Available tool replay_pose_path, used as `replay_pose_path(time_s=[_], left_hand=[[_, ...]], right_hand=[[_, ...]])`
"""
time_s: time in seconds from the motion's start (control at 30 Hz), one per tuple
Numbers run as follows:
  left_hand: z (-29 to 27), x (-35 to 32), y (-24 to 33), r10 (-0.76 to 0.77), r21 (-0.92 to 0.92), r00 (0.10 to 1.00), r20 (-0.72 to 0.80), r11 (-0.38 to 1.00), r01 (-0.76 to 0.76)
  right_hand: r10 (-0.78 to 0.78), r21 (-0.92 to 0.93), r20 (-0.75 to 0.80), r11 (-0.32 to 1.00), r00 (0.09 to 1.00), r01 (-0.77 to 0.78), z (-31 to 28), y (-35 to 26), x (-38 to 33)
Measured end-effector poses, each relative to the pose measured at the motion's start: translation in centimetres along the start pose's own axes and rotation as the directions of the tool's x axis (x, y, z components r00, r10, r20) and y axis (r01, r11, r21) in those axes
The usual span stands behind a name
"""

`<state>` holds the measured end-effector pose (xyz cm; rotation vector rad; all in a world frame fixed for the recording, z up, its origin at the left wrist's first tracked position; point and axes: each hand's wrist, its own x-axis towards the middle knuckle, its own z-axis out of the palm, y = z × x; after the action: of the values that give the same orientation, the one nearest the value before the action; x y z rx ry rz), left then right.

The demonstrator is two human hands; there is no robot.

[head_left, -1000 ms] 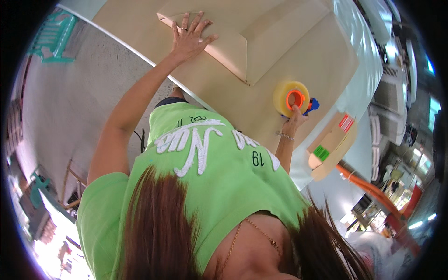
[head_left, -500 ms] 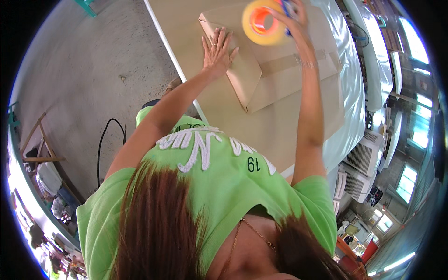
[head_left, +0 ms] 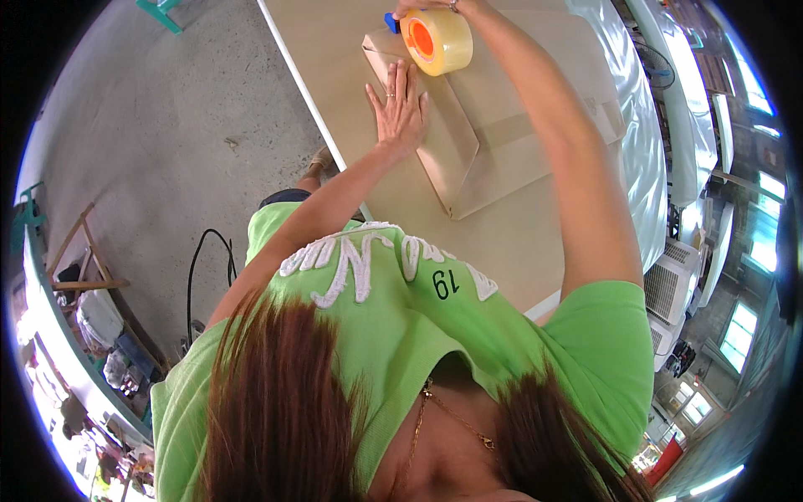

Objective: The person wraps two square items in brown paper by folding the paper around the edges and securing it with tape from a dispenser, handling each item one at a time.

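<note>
Since a second ago, my right grip (head_left: 427,7), clamped on the tape dispenser (head_left: 437,40), came onto the tan cardboard box (head_left: 502,134); left grip (head_left: 400,105) presses flat, fingers apart, beside it.

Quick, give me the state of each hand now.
Left hand: open, flat on the cardboard box.
Right hand: closed, holding the tape dispenser.
</note>
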<state>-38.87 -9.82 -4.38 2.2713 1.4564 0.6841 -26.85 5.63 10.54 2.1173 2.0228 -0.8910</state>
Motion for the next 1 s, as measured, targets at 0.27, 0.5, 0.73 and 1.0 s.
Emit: replay_pose_path(time_s=[0.27,0.5,0.73,1.0], left_hand=[[-0.1,0.0,0.2,-0.023,-0.102,1.000,0.000,0.994,0.023],[0.3,0.3,0.3,-0.014,-0.103,1.000,0.001,0.995,0.014],[0.4,0.1,0.2,-0.008,-0.066,1.000,-0.021,0.998,0.006],[0.2,0.0,0.1,-0.015,-0.099,0.999,-0.040,0.995,0.011]], right_hand=[[-0.021,-0.013,0.206,1.000,0.978,0.024,-0.9,1.4,-0.5],[-0.014,-0.036,0.289,0.999,0.957,0.026,-1.2,2.8,-1.7],[-0.126,0.014,0.026,0.992,0.992,0.125,2.8,6.5,-10.1],[0.151,0.002,-0.076,0.989,0.986,-0.151,10.0,9.1,-30.3]])
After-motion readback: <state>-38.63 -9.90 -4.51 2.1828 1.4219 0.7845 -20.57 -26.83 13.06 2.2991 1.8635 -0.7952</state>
